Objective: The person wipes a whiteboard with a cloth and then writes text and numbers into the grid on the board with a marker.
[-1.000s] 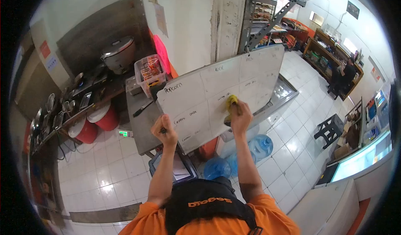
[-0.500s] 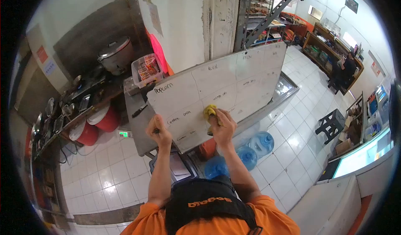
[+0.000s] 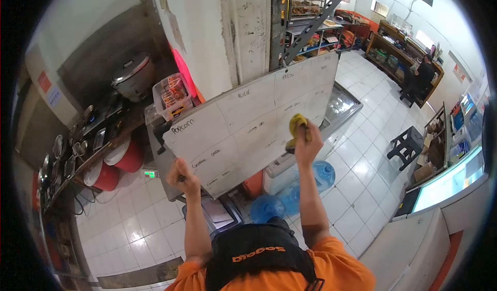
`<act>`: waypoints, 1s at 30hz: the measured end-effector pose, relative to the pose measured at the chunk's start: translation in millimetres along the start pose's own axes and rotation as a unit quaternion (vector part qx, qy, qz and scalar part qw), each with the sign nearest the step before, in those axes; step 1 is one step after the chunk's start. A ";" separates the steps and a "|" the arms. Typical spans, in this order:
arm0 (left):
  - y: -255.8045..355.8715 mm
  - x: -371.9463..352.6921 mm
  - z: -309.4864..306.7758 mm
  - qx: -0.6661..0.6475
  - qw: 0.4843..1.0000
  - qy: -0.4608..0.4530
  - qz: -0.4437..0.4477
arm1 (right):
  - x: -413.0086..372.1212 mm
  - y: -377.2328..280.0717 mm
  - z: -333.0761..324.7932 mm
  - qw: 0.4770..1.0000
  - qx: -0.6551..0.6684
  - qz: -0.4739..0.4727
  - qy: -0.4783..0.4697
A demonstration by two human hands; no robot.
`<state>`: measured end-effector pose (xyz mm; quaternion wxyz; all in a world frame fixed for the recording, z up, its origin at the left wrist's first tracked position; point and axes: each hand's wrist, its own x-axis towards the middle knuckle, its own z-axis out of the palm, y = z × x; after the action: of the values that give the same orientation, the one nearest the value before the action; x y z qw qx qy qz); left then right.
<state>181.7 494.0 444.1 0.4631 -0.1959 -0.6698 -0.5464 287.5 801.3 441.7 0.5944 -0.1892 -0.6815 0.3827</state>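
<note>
The whiteboard (image 3: pixel 248 128) stood tilted in front of the wall column (image 3: pixel 247 37), its left end beside the metal table (image 3: pixel 159 159) and its lower edge above the blue water bottles (image 3: pixel 267 208). Handwriting, including "POPCORN" at the upper left, was present on its gridded face.

Right hand (image 3: pixel 309 143): fingers closed around the bunched yellow cloth (image 3: pixel 298 125), positioned over the right-hand part of the whiteboard. Firm contact between cloth and board could not be confirmed.

Left hand (image 3: pixel 184 177): curled into a fist at the left edge of the whiteboard, with a small dark object (image 3: pixel 181 178) enclosed. The object could not be identified; whether the left hand also braced the board could not be told.

Step in hand, as judged: wiping the whiteboard face. The next pass called for the yellow cloth to be held flat, with even pressure, and for the board to be steadied against shifting.
</note>
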 end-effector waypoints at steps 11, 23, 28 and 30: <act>-24.2 -10.4 -1.5 0.056 0.997 0.034 -0.040 | 46.0 84.0 -1.9 0.997 -0.051 -0.040 -0.037; -15.1 -17.3 -7.0 0.059 0.992 0.050 -0.101 | 2.4 35.9 28.4 0.995 0.020 -0.040 -0.086; 6.9 -9.3 -0.4 0.084 0.992 0.073 -0.061 | 0.6 38.4 19.7 0.982 0.054 -0.055 -0.173; 14.3 -2.0 1.9 0.096 0.991 0.074 -0.061 | 7.4 44.6 8.5 0.991 0.073 -0.054 -0.102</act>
<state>193.0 500.9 450.4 0.4938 -0.0687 -0.6941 -0.5192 269.0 832.4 413.3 0.5537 -0.0680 -0.7182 0.4159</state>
